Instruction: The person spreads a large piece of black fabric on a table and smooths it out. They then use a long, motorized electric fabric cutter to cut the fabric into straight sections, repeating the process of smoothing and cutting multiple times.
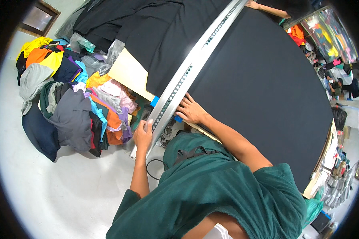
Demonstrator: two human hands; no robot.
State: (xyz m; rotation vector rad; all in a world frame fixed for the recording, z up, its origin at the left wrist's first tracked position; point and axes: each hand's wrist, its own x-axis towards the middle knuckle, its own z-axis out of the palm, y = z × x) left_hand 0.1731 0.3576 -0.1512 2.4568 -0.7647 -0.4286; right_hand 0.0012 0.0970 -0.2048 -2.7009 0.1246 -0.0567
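Note:
A long silver metal rail point(180, 81) with a row of round holes runs slantwise across the table, over black fabric point(263, 79). My left hand point(143, 134) is closed around the near end of the rail at its left edge, thumb on top. My right hand point(193, 111) lies flat on the fabric at the table's near edge, fingers stretched toward the rail's right side. At the far end, another person's hand point(253, 4) is at the rail. Blue pieces point(154, 101) show on the table edge beside the rail.
Left of the table is a large heap of coloured cloth point(77, 107) on the pale floor point(71, 183). A bare light-coloured board corner point(129, 72) shows at the table's left. Rumpled black fabric point(147, 28) lies beyond the rail. A thin black cable point(148, 169) loops near my left forearm.

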